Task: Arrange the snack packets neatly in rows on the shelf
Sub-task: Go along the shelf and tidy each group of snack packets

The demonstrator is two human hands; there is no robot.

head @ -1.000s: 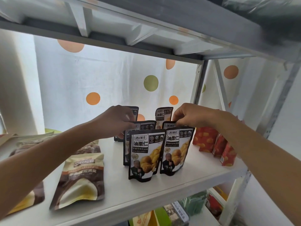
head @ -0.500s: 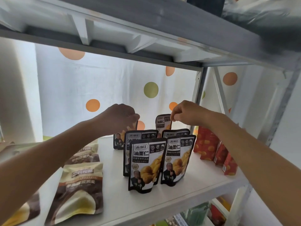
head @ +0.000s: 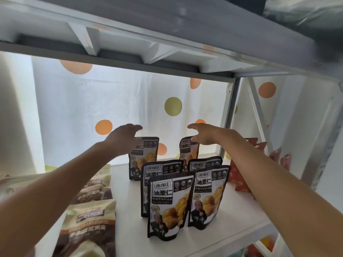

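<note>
Six black snack packets stand upright in two columns on the white shelf (head: pixel 232 236); the rear-left packet (head: pixel 146 156) is under the left hand (head: pixel 123 140) and the rear-right packet (head: pixel 187 152) under the right hand (head: pixel 203 135). Both hands have fingers spread, apparently touching the packet tops without gripping. Tan packets (head: pixel 89 227) lie flat below the left forearm; red packets (head: pixel 239 180) stand beyond the right forearm.

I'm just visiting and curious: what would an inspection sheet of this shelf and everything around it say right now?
Surface: white shelf, bare toward its front edge.
Job's things: six black chestnut packets upright, three rows of two.
Clutter: brown-and-cream packets lying flat at left; red packets at right.
Hands: left hand open at the back-left packet; right hand open at the back-right packet; whether they touch is unclear.
Cables: nothing seen.
Surroundings: dotted curtain behind; upper shelf overhead.
</note>
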